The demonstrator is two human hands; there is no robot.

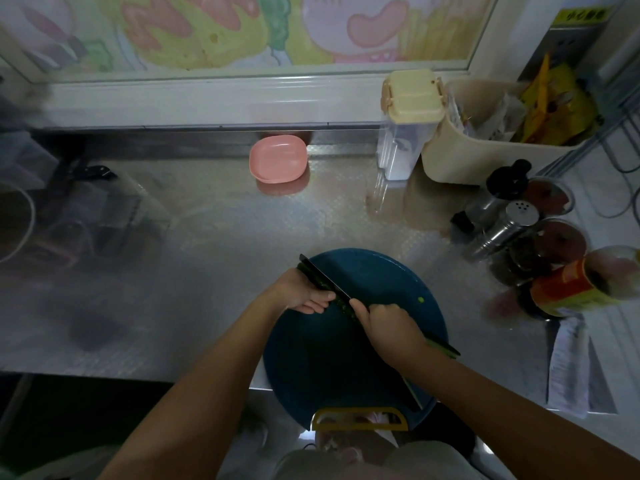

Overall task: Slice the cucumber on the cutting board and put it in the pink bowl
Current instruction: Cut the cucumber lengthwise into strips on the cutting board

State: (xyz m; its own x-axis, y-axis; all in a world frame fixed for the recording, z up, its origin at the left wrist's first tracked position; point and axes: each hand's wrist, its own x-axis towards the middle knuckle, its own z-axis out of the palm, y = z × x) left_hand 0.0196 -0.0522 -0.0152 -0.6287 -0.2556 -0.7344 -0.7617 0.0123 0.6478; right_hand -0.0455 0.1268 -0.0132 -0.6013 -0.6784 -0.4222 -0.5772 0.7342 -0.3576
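A round dark blue cutting board [367, 278] with a yellow handle lies at the counter's front edge. On it a long dark green cucumber [446, 348] runs diagonally from upper left to lower right. My left hand [304, 292] holds its far left end, fingers curled round it. My right hand [391, 327] grips a black knife [318, 277] whose blade lies lengthwise along the cucumber, index finger on the spine. A small green bit [420, 300] sits on the board to the right. The empty pink bowl [278, 159] stands at the back of the counter.
A clear container with a cream lid [410, 105] and a beige bin [485, 147] stand at back right. Shakers and jars [519, 223] crowd the right side, above a folded cloth [568, 365]. Dim appliances [86, 209] sit at left.
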